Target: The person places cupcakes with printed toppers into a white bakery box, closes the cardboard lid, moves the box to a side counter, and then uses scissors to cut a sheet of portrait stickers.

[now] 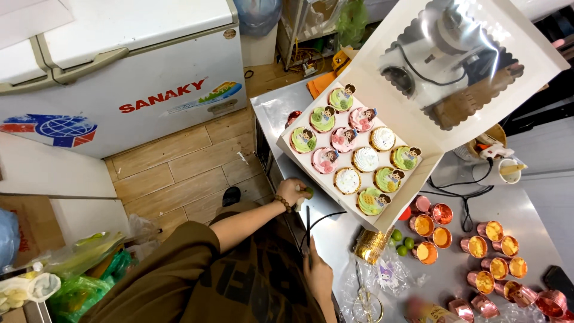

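My left hand (291, 191), with a bead bracelet on the wrist, is closed around a small green and white object (306, 193) at the steel table's (335, 236) edge, just below the corner of a white cake box (412, 179). The box holds several cupcakes (347, 180) with green, pink and white icing, most of them topped with small figure toppers. Its windowed lid (460, 54) stands open. My right hand (317, 272) is lower at the table's edge and grips a thin black stick (308, 222) that points toward the left hand.
Several copper foil cups (478, 246) with yellow filling stand right of the box. Nearby lie small green limes (402, 241), a stack of gold liners (371, 244), scissors (366, 299) and a clear bag. A white chest freezer (119, 66) stands across the wooden floor (179, 173).
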